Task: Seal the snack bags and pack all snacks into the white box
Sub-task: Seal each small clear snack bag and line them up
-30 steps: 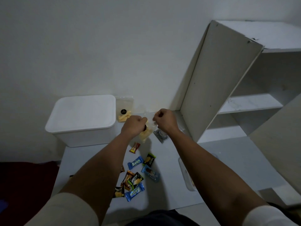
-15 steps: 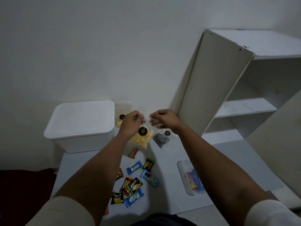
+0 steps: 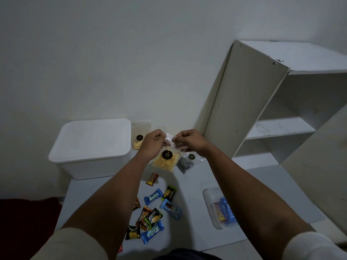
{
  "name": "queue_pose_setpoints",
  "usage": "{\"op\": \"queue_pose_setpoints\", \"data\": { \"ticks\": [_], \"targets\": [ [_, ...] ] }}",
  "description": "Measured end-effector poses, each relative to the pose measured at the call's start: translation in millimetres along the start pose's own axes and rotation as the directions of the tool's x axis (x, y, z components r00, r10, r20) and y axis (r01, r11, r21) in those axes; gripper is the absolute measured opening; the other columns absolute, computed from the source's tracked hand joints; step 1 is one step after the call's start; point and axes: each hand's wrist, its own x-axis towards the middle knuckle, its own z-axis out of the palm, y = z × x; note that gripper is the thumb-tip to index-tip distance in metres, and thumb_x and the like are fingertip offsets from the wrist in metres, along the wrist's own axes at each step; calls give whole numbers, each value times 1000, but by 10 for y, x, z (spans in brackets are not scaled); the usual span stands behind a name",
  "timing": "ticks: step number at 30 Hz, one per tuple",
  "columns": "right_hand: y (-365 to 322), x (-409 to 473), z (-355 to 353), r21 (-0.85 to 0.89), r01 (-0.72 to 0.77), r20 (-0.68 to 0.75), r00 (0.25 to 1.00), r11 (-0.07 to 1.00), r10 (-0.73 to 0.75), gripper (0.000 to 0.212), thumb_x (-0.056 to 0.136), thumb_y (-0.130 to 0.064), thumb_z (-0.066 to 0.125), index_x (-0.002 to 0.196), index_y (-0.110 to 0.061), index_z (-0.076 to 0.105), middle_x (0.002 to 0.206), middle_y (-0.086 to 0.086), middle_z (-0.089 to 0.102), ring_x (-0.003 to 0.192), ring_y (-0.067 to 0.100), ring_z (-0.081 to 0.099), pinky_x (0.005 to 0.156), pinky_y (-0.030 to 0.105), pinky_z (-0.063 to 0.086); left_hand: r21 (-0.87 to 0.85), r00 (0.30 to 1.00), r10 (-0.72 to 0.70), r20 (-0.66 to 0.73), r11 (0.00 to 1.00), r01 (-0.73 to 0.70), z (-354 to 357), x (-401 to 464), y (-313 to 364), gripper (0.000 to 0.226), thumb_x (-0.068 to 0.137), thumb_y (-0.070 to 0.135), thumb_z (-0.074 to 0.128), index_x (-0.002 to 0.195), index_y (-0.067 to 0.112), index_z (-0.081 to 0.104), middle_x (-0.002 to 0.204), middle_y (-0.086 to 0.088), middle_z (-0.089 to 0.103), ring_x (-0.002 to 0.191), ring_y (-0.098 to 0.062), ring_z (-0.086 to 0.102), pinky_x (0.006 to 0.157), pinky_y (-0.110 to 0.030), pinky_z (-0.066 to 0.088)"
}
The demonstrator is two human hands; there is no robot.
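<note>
White wall behind, pale bench (image 3: 191,186) below. Lifted above it, the clear snack bag (image 3: 166,160) hangs by its mouth, pinched by left hand (image 3: 153,142) and right hand (image 3: 187,140). Press along the strip evenly, end to end; the white box (image 3: 90,149) sits lidded at left.

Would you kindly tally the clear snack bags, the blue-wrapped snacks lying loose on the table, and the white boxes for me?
Clear snack bags: 3
Loose blue-wrapped snacks: 3
White boxes: 1
Total: 7
</note>
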Motion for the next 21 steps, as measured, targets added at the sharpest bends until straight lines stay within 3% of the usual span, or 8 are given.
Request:
{"op": "queue_pose_setpoints", "data": {
  "ticks": [5, 8, 12, 16, 21],
  "targets": [
    [7, -13, 1, 38, 6, 33, 999, 999, -7, 8, 88, -23, 76, 85, -16, 74, 82, 5, 74, 73, 11, 69, 75, 33, 50, -67, 999, -54, 2, 996, 54, 8, -16, 9, 27, 101, 18, 53, 96, -6, 65, 84, -15, 77, 67, -9, 70, 76, -29, 56],
    [-4, -33, -3, 19, 3, 62, 998, 1000, -4, 7, 90, -22, 74, 86, -16, 72, 84, 7, 73, 78, 13, 70, 72, 30, 50, -67, 997, -57, 52, 996, 60, 30, -36, -1, 20, 98, 19, 59, 88, 5, 71, 86, -12, 78, 77, -16, 69, 82, -34, 56],
    [29, -42, 6, 41, 11, 12, 1000, 999, -12, 7, 89, -25, 76, 85, -19, 75, 83, 3, 75, 76, 11, 72, 70, 28, 49, -38, 998, -23, 52, 999, 25, 46, -20, 19, 18, 99, 14, 58, 88, 6, 69, 89, -14, 77, 76, -16, 66, 77, -29, 56],
    [130, -55, -7, 163, -4, -28, 1000, 987, 8, 10, 89, -25, 76, 82, -19, 73, 84, 5, 75, 82, 16, 70, 78, 33, 51, -58, 998, -39, -44, 998, 37, 1, 1, 2, 17, 97, 10, 57, 96, -1, 69, 88, -13, 76, 72, -13, 65, 74, -27, 55],
    [150, -61, 5, 196, 4, -1, 1000, 981, -4, 18, 90, -21, 75, 74, -23, 69, 83, 5, 73, 84, 17, 69, 81, 34, 50, -178, 992, -125, -15, 977, 121, -11, -5, -25, 19, 95, 23, 66, 94, 5, 74, 88, -8, 78, 75, -13, 66, 73, -24, 57]
  ]
}}
